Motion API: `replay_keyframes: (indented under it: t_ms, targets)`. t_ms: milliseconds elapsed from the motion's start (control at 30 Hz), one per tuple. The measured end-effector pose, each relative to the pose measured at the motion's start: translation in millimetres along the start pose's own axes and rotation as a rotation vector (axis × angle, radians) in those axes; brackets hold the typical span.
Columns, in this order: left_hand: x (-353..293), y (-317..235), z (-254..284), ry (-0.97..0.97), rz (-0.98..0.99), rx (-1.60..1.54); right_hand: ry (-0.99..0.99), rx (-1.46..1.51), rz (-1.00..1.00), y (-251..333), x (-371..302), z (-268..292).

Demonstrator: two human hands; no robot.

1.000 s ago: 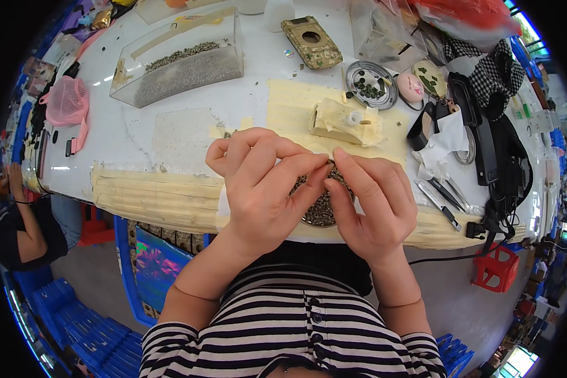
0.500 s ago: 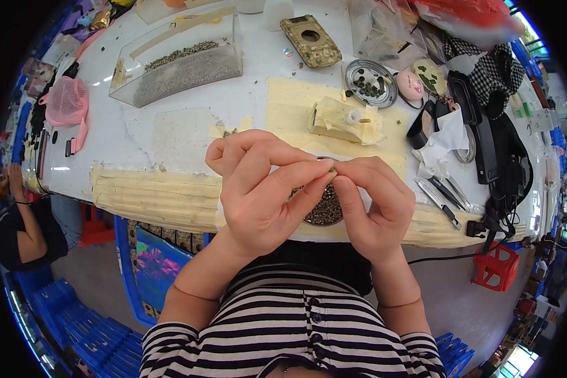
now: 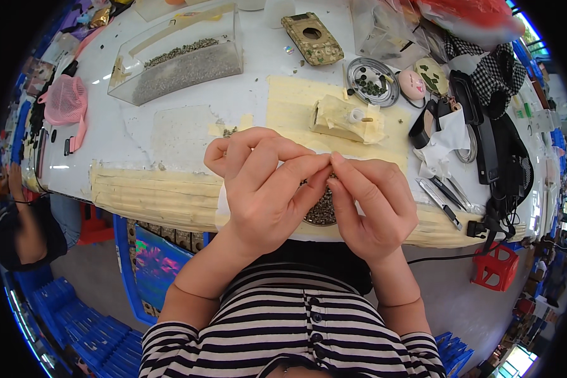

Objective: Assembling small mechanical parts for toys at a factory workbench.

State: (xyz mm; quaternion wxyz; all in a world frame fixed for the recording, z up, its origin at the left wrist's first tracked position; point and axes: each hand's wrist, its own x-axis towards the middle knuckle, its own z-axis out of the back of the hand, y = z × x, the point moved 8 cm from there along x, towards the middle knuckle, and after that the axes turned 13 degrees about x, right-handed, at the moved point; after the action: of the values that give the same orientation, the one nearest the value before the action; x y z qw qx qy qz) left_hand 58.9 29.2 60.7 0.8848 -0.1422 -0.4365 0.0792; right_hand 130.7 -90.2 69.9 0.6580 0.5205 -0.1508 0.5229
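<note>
My left hand (image 3: 261, 189) and my right hand (image 3: 377, 205) meet fingertip to fingertip above a round dish of small dark, speckled pieces (image 3: 321, 211). Thumb and forefinger are pinched together on each hand. Whatever lies between the tips is too small and too covered to make out. Much of the dish is hidden under my fingers. Just beyond them, a tape-covered block (image 3: 340, 120) carries a small white cap-like piece with a brown stub. Farther back lies a camouflage-patterned toy tank hull (image 3: 312, 39) with a round hole in its top.
A clear bin (image 3: 183, 63) of small grey pieces stands at the back left. A metal dish (image 3: 373, 82) with dark green bits is at the back right, near tweezers and a craft knife (image 3: 440, 203). A pink mesh basket (image 3: 65, 101) sits far left. Another person (image 3: 28, 220) is at the left.
My right hand's fingers have shifted and straightened slightly, the forefinger tip now higher against the left fingertips. A pale bit seen between the tips earlier is now hidden.
</note>
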Motion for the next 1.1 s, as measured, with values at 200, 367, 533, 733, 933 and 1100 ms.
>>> replay_keyframes:
  t_ms: [200,367,533,733,933,1100]
  targets:
    - [-1,4,-3,-0.015,0.024,-0.013,0.006,-0.032,0.041,5,1,1]
    - [-1,5,-3,-0.046,0.029,-0.034,-0.013,-0.031,0.047,2,-2,0]
    - [2,0,1,-0.003,0.007,-0.035,-0.039,-0.013,-0.039,-3,-2,2]
    - [0,1,3,-0.057,-0.006,-0.118,-0.063,0.723,-0.689,-43,-25,-8]
    - [3,-5,5,-0.005,-0.056,-0.052,-0.167,0.971,-0.824,-48,-28,-11]
    - [2,-5,2,0.002,-0.033,0.01,-0.05,0.197,-0.206,-13,-4,5]
